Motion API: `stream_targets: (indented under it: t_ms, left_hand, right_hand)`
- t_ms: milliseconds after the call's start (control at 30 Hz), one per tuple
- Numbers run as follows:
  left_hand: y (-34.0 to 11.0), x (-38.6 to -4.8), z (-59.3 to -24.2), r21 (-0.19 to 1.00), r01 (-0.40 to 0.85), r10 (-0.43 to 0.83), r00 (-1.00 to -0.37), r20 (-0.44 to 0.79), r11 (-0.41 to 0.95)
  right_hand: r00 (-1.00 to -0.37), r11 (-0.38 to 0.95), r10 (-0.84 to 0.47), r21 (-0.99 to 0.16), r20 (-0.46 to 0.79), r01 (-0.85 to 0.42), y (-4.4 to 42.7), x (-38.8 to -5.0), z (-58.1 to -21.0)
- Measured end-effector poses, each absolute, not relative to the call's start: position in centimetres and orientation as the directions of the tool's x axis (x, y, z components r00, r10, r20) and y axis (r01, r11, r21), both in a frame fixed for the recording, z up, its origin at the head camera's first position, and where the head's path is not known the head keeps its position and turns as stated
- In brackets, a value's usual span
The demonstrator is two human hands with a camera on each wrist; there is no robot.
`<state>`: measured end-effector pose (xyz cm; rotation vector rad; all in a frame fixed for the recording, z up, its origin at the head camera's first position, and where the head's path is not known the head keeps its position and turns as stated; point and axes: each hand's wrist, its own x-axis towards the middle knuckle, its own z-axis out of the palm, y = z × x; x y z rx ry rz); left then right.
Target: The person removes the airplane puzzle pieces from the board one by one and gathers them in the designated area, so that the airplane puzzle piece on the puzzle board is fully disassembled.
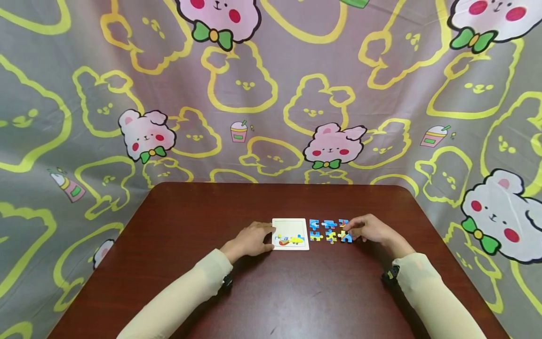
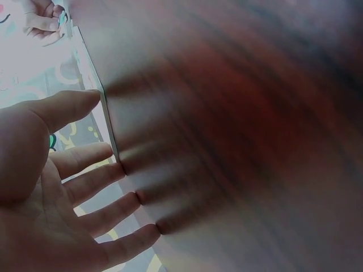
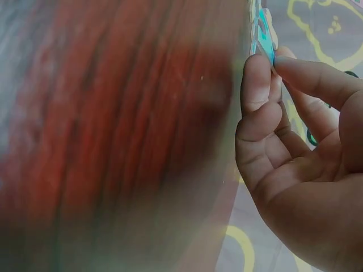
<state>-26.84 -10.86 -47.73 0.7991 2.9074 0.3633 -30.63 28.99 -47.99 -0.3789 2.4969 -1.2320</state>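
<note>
Toward the far edge of the desk (image 1: 190,212), the left hand (image 1: 251,240), fingers spread, touches the left side of a pale puzzle board (image 1: 289,227), probably so it cannot slide. The board lies flat about midway between the desk's side edges. Next, toward the right edge, jigsaw pieces (image 1: 314,237) sit in two rows, likely to keep each easy to pick. The right hand (image 1: 373,230) pinches the near row's end piece (image 1: 346,238); whether it is lifted, I cannot tell.

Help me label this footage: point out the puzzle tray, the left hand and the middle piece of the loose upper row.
Puzzle tray (image 1: 290,227): head view, its bare upper part.
Left hand (image 1: 251,239): head view, back of the hand.
Middle piece (image 1: 328,224): head view, its blue centre.
</note>
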Motion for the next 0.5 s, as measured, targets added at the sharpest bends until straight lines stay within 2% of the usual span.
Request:
stream_targets:
  t_ms: [500]
  left_hand:
    - [-10.83,-26.81,-47.67,0.258,0.486,0.513,-0.857,-0.048,0.835]
  right_hand:
    - [-0.925,0.632,-0.341,-0.769,-0.169,-0.093,29.19,-30.6,-48.06]
